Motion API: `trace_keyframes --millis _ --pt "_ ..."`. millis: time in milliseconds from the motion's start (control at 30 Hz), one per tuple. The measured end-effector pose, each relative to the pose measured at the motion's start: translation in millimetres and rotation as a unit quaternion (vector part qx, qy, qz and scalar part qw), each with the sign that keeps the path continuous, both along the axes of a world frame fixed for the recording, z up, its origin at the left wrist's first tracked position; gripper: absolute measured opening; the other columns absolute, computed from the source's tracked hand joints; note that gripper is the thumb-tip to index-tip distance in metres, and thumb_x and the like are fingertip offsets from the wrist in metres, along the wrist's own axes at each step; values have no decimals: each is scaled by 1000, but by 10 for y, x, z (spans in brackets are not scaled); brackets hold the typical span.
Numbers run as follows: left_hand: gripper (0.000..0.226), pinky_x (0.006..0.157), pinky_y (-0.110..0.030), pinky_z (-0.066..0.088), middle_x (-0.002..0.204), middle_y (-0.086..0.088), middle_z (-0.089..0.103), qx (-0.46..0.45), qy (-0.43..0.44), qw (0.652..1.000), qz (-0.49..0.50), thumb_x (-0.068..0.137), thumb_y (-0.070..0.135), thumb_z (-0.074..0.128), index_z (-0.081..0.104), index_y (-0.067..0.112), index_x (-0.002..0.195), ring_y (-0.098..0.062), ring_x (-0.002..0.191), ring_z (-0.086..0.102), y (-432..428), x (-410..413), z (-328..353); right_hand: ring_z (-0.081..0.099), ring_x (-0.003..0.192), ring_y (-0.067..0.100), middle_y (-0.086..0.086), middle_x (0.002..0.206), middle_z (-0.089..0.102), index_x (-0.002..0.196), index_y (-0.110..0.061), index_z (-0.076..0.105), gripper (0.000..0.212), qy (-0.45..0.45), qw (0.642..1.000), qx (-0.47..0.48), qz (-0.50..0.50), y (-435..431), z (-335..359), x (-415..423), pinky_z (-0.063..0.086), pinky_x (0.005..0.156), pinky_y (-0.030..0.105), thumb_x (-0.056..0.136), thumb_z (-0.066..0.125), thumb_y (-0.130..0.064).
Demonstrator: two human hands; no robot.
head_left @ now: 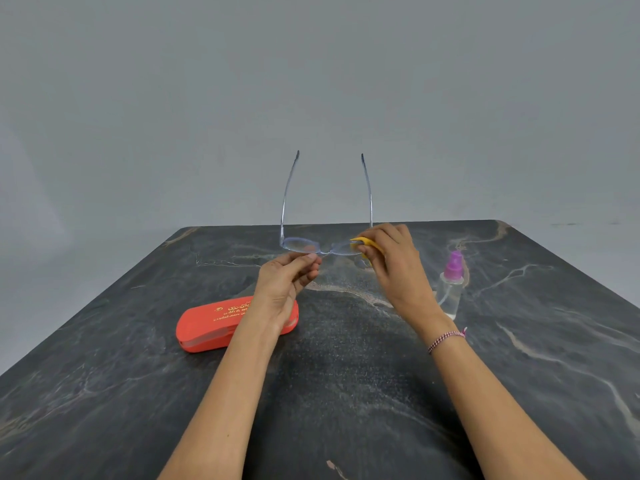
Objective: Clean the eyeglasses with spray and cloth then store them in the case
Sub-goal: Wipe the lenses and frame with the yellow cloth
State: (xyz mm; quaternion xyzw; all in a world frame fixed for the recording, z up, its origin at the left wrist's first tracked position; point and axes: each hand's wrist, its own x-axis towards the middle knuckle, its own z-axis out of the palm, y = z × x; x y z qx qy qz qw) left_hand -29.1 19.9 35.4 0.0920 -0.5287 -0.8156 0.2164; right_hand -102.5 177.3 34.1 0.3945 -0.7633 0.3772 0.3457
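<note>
head view, left hand [289,285] pinching eyeglasses [320,242], right hand [394,265] gripping cloth [363,243], case [214,323] and spray bottle [450,289] alongside

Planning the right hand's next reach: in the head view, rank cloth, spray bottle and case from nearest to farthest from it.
1. Cloth, pinched in the right hand.
2. Spray bottle, standing just right of it.
3. Case, far left, beyond the left hand.

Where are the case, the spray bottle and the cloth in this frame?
case [204,323]: head view, on its red lid, left of the print.
spray bottle [450,292]: head view, on its clear body below the purple cap.
cloth [362,242]: head view, on the yellow fold over the lens.
</note>
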Motion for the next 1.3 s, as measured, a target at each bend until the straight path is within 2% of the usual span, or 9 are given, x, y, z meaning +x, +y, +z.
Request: trace_keyframes --millis 133,233,367,567,733,833,967,1100,1300 --pt "26 51 -16 53 59 -8 68 64 21 998 19 89 2 46 66 2 73 -9 51 63 -113 66 58 31 85 1 -2 92 57 99 -7 62 14 -16 1000 -12 -10 26 -4 -17 28 79 1 94 51 -13" --pt "39 49 -17 53 60 -7 69 67 18 997 29 93 12 45 71 5 64 -9 50 63 -170 88 62 30 84 3 -7 91 53 100 -7 62 16 -32 999 -12 -2 19 -9 -14 28 79 2 95 49 -15" --pt "25 45 -14 50 52 -3 64 35 -14 998 52 91 16 56 64 1 73 -5 45 59 -184 67 48 35 87 9 -9 91 52 101 -8 62 18 -57 998 -19 16 24 -9 -17 29 78 3 96 46 -16" --pt "11 48 -13 52 58 -3 68 13 -25 999 36 85 8 63 67 1 79 -4 47 60 -240 105 19 35 90 10 -8 94 51 105 -9 61 19 -72 997 -25 19 29 -21 -21 28 80 2 97 44 -15" --pt "9 50 -11 52 57 -4 69 -7 -45 999 11 86 5 61 66 0 80 -4 47 62 -230 94 10 41 92 10 -9 96 51 112 -15 64 23 -77 994 -73 -7 19 -18 -42 30 81 1 94 51 -13" --pt "8 48 -11 52 57 -5 69 -2 -51 999 7 85 5 62 66 0 79 -4 45 61 -215 80 2 46 93 12 -5 98 49 117 -11 63 27 -86 989 -113 -28 -1 -19 -44 32 80 0 91 57 -10" --pt "10 39 -9 41 58 -2 69 -28 -65 997 5 84 9 64 66 3 77 0 39 51 -189 48 -19 46 91 10 -2 105 43 125 -6 56 35 -88 988 -124 -31 -40 -46 -28 39 79 5 91 57 -6" --pt "11 33 -9 29 58 -2 70 -35 -73 997 8 83 10 65 64 3 74 0 35 40 -142 6 -48 51 86 9 0 104 48 120 -7 59 32 -79 987 -136 -36 -39 -59 -23 48 78 15 88 59 -4" --pt "11 33 -9 28 55 -4 69 -12 -81 997 -8 83 6 64 63 3 73 0 33 39 14 -23 -44 53 80 6 3 100 57 107 -7 63 22 -65 989 -132 -4 -111 -76 61 47 71 13 85 63 -5"
